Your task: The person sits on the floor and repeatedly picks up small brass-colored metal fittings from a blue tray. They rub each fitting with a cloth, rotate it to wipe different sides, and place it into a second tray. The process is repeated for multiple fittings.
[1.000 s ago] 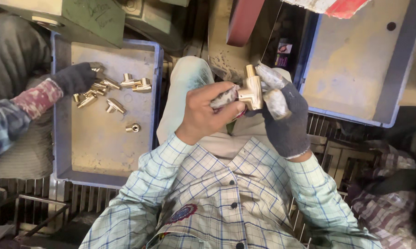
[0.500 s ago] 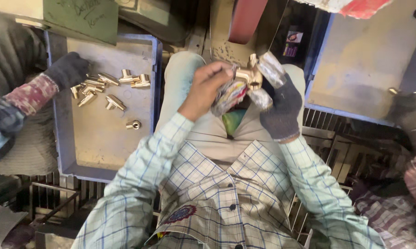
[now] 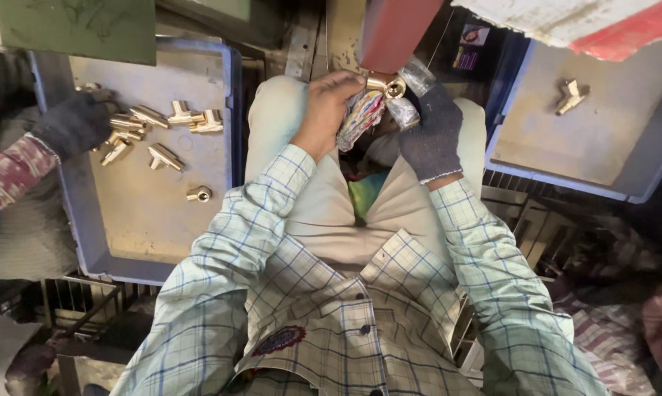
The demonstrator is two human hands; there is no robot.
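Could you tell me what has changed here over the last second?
Both hands have lifted the brass fitting up to the red block; the left hand now presses a coloured rag on it. A brass piece now lies in the right tray. The gloved right hand keeps its grip.

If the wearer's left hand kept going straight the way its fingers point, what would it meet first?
Probably the brass fitting at its fingertips: the left hand, holding a patterned cloth, points right toward it and the gloved right hand. Depth unclear.

left tray (image 3: 89, 242): near half bare | far end: brass fittings (image 3: 155, 128), co-worker's gloved hand (image 3: 70, 125)
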